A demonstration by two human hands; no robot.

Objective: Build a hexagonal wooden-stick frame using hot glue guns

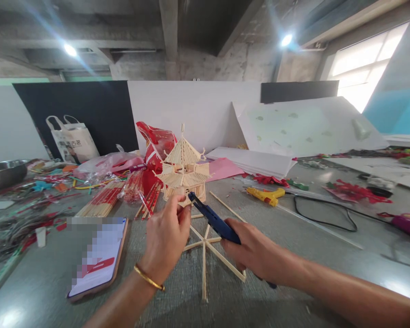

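My left hand (169, 230) is closed in a pinch on a small pale wooden stick piece (187, 203), mostly hidden by the fingers. My right hand (248, 248) grips a dark blue pliers-like cutter (213, 220). Its dark tip meets the piece at my left fingertips; whether the jaws are apart cannot be made out. Below the hands, a star-shaped frame of wooden sticks (204, 269) lies on the grey table (177, 305), partly covered by my right hand. Just behind my left hand stands a tiered wooden pagoda model (183, 157) with a pointed roof.
A phone (99, 262) lies at left, near bundled wooden sticks (102, 199). To the right are a yellow glue gun (266, 196), its black cable (323, 228) and red decorations (358, 191). White boards (253, 159) and a red bag (153, 146) are behind; a metal bowl (7, 175) is far left.
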